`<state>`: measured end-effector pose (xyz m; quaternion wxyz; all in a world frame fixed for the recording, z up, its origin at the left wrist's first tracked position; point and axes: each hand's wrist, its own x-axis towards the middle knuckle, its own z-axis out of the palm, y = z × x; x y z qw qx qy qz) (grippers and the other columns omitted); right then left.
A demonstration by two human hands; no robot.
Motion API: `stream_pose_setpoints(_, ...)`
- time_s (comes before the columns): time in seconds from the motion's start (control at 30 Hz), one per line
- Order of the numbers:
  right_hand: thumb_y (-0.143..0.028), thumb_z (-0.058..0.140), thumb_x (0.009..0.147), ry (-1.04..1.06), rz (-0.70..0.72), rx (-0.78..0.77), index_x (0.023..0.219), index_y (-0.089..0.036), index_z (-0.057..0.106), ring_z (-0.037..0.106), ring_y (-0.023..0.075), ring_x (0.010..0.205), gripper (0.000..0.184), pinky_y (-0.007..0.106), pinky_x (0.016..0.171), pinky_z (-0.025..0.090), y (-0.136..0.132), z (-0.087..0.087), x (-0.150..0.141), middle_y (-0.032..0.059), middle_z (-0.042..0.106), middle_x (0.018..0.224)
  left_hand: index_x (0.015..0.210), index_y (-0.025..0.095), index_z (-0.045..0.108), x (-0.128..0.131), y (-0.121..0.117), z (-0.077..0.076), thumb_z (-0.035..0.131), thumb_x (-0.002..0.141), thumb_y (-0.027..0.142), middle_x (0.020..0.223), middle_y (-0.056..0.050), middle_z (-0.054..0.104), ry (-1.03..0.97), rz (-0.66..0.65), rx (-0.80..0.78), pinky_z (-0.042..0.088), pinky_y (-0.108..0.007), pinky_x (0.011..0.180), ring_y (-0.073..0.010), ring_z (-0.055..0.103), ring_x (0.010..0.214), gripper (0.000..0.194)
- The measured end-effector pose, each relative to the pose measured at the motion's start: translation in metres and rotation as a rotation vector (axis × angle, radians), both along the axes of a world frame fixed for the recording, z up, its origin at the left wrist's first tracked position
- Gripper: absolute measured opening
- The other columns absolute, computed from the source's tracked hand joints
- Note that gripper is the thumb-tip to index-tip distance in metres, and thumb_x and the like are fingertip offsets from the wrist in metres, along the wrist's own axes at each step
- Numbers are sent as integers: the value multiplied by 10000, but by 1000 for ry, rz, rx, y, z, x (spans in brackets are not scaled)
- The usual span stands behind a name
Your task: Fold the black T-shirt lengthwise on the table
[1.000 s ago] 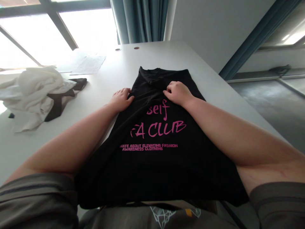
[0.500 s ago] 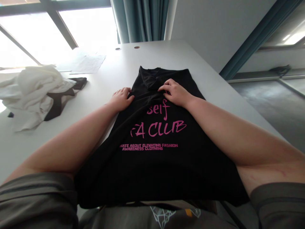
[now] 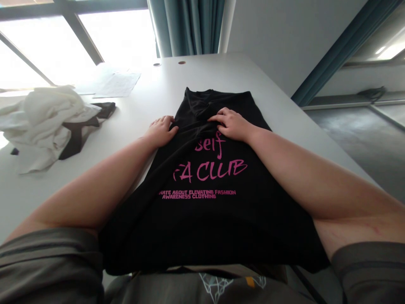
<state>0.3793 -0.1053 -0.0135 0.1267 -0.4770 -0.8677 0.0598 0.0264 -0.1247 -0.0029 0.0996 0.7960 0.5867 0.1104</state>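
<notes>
Black T-shirt (image 3: 202, 230): left side turned in, creases near the collar

It lies lengthwise on the white worktop (image 3: 218, 74), right in front of the wearer, collar (image 3: 204, 91) at the far end and hem closest to the body. Here's how far things look to me through the head camera: the left side is folded inward, and that slanting layer swallows the start of the pink lettering (image 3: 210, 171). The upper part is where I'd say work remains — ridges and a bunched fold run across it, and the length is laid out rather than doubled over.

Left hand (image 3: 162, 130) is on the left edge, fingers partly bent, thumb on the cloth; I can't tell whether it pinches any. Right hand (image 3: 231, 123) is on the chest above "self", fingers loosely bent, forefinger and thumb slightly apart; again, no telling if fabric is caught between them.

The cloth looks soft and matte, smooth low down, rumpled up top, the whole shape widening towards the hem. Over to the left — a loose, crumpled white cloth heap (image 3: 47, 112) with dark pieces, and flat papers (image 3: 117, 84) beyond it.
</notes>
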Motion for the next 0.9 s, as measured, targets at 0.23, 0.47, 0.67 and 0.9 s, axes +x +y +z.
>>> stream_pose_setpoints(0.23, -388, 532, 1076, -11, -11, -9, 1678, -330, 687, 574, 316, 1453, 624, 595, 1390, 466, -2, 2, -1, 136, 568, 1570, 1579, 212, 613, -1, 1, -2, 528, 1145, 433, 1746, -161, 579, -15, -4, 9, 348, -552, 1420, -363, 489, 1666, 494)
stream_pose_setpoints(0.47, -390, 551, 1079, -4, -27, -37, 1667, -329, 696, 566, 317, 1461, 609, 587, 1394, 451, -3, 4, -3, 131, 566, 1578, 1593, 210, 607, -3, 3, -4, 527, 1152, 443, 1746, -162, 578, -13, -1, 11, 358, -554, 1418, -363, 490, 1669, 505)
stream_pose_setpoints(0.67, -352, 527, 1072, -37, -61, -61, 1684, -306, 680, 559, 324, 1494, 633, 581, 1386, 448, -9, 11, -8, 137, 545, 1635, 1577, 215, 615, -4, 3, -4, 524, 1147, 438, 1727, -160, 597, -12, -6, 19, 376, -553, 1408, -362, 511, 1652, 492)
stream_pose_setpoints(0.9, -372, 499, 1083, -118, -158, -24, 1758, -191, 594, 543, 382, 1502, 706, 597, 1337, 471, -23, 21, -20, 215, 555, 1645, 1571, 221, 616, -5, 4, -7, 526, 1150, 455, 1729, -151, 595, -5, 5, 27, 369, -545, 1413, -359, 513, 1653, 490)
